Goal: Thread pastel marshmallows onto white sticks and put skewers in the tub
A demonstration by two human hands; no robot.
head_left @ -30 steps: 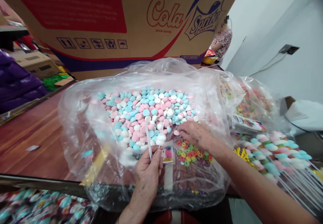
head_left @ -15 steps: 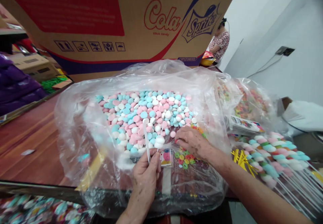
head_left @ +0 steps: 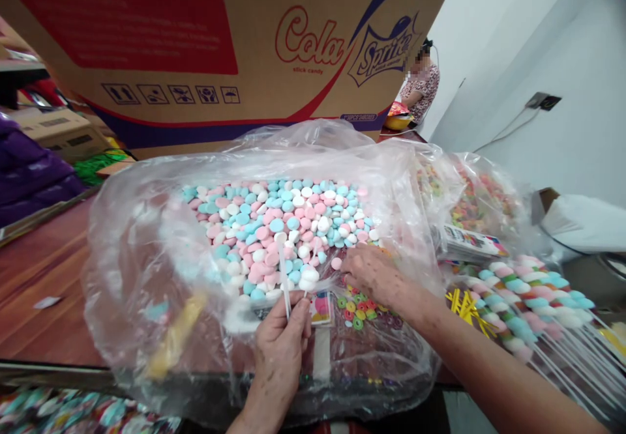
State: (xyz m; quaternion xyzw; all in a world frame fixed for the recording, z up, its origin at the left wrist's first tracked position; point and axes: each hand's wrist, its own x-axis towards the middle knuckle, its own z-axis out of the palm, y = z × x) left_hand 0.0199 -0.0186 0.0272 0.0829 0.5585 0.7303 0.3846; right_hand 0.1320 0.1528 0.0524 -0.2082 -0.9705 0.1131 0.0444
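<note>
Left hand [head_left: 281, 343] pinches an upright white stick [head_left: 282, 276], its axis toward 12 o'clock, while the right hand [head_left: 374, 274] at 2 o'clock picks among pastel marshmallow candies [head_left: 274, 225], its grip unclear.

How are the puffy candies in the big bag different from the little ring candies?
The puffy candies are solid domes in pale pink, blue and white; the ring candies have holes and come in bright red, green, yellow and orange. The puffy pile is far bigger. Both lie loose on clear plastic near the right hand.
</note>
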